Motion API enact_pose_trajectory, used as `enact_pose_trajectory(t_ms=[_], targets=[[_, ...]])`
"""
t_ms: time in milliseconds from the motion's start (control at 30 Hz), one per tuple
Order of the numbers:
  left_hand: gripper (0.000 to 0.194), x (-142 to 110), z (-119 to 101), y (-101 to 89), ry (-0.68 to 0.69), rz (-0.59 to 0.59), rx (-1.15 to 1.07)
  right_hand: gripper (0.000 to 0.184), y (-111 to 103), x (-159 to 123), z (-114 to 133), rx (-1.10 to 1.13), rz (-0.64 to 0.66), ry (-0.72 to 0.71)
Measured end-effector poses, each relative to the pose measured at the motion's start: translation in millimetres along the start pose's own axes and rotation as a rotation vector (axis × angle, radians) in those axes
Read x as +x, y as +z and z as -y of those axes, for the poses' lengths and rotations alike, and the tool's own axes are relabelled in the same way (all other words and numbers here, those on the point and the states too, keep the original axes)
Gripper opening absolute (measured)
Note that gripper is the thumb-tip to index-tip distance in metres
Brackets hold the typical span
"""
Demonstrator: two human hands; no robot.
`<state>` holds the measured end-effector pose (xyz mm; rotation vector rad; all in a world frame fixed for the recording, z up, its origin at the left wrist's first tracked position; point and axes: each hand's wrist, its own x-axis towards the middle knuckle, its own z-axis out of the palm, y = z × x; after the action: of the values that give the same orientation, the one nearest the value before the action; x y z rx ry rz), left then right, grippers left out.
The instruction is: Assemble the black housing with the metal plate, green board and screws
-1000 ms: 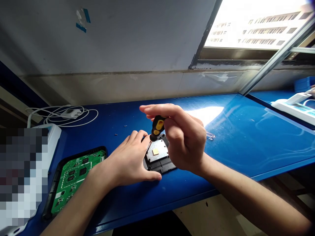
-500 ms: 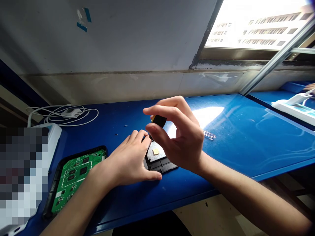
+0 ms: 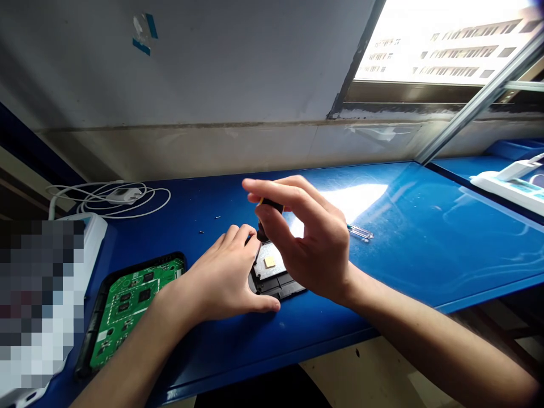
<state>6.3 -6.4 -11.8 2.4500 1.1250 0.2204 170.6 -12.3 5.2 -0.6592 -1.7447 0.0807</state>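
A black plastic casing part (image 3: pixel 284 288) lies on the blue table with a silver metal plate (image 3: pixel 264 273) in it; a small yellowish square pad (image 3: pixel 270 262) sits on the plate. My left hand (image 3: pixel 221 272) grips the casing from its left side, thumb along the near edge and fingers at the far edge. Above the far left corner, my right hand (image 3: pixel 312 235) has its thumb and fingers round a short black-and-yellow screwdriver (image 3: pixel 273 205) pointing down. My right hand hides most of the handle, and the tip is hidden near my left fingers.
To the left lies a green circuit board (image 3: pixel 144 294) in a black frame. Small screws (image 3: pixel 201 232) rest beyond my left hand. White cable with a plug (image 3: pixel 127 195) is coiled at the back left. Thin clear-handled tools (image 3: pixel 360 232) lie right of my right hand.
The right hand's fingers have opened wider round the screwdriver handle, then drawn in again, covering more of its yellow part than at first. The left hand and casing have stayed put.
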Motion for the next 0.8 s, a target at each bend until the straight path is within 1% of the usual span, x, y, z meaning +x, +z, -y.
enact_pose_trajectory(t_ms=[67, 133, 233, 300, 467, 567, 633, 700, 800], targets=[[0.077, -0.1, -0.5, -0.4, -0.005, 0.044, 0.043, 0.032, -0.6, -1.7, -1.7, 0.031, 0.058, 0.039], [0.075, -0.3, -1.0, -0.5, -0.015, 0.061, 0.067, 0.036, -1.3, -3.8, -4.8, 0.053, 0.080, 0.104], [0.078, -0.2, -1.4, -0.3, -0.024, 0.057, 0.070, 0.034, -3.0, -5.2, -10.2, 0.057, 0.089, 0.179], [0.082, 0.0, -2.0, -0.5, -0.026, 0.053, 0.078, 0.032, -5.9, -4.4, -12.9, 0.069, 0.087, 0.196], [0.094, 0.0, -4.1, -1.7, -0.062, 0.075, 0.072, 0.028, -23.1, -0.8, -20.9, 0.079, 0.001, 0.205], [0.101, -0.2, -3.5, -1.1, -0.088, 0.095, 0.068, 0.026, -37.8, -1.6, -34.0, 0.010, -0.054, 0.224], [0.099, 0.0, -1.8, 0.2, -0.083, 0.087, 0.067, 0.024, -46.8, -2.9, -46.1, -0.028, -0.088, 0.249], [0.097, 0.1, 0.2, 1.8, -0.072, 0.067, 0.066, 0.023, -53.8, -4.1, -59.1, -0.051, -0.124, 0.297], [0.098, -0.3, 2.0, 3.6, -0.063, 0.050, 0.066, 0.022, -60.0, -6.0, -76.9, -0.033, -0.158, 0.435]])
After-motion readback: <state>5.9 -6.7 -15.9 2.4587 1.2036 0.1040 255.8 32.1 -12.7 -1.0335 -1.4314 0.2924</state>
